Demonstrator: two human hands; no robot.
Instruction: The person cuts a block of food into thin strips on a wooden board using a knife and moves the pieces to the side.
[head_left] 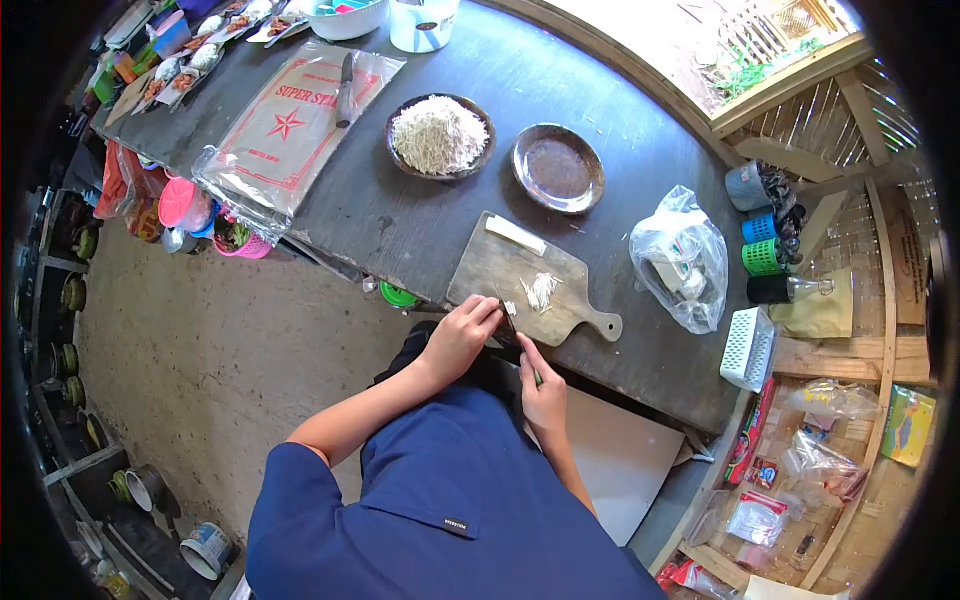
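A wooden cutting board [570,278] with a short handle lies at the table's near edge. On it are a white block of food [515,236] and a small pile of thin white strips [540,291]. My left hand [468,330] is closed at the board's near left corner, its fingertips beside the blade; what they pinch is hidden. In my right hand [543,395] is a knife [508,318] with a partly visible green handle, fingers wrapped round it. The blade stands between my left fingertips and a few cut white bits [511,308].
Beyond the board stand a bowl heaped with white shreds [440,137] and a brown dish [558,168]. A clear plastic bag [682,262] sits at right. Another knife [346,90] lies on a printed plastic pack [290,130]. A white basket [748,348] is by the right edge.
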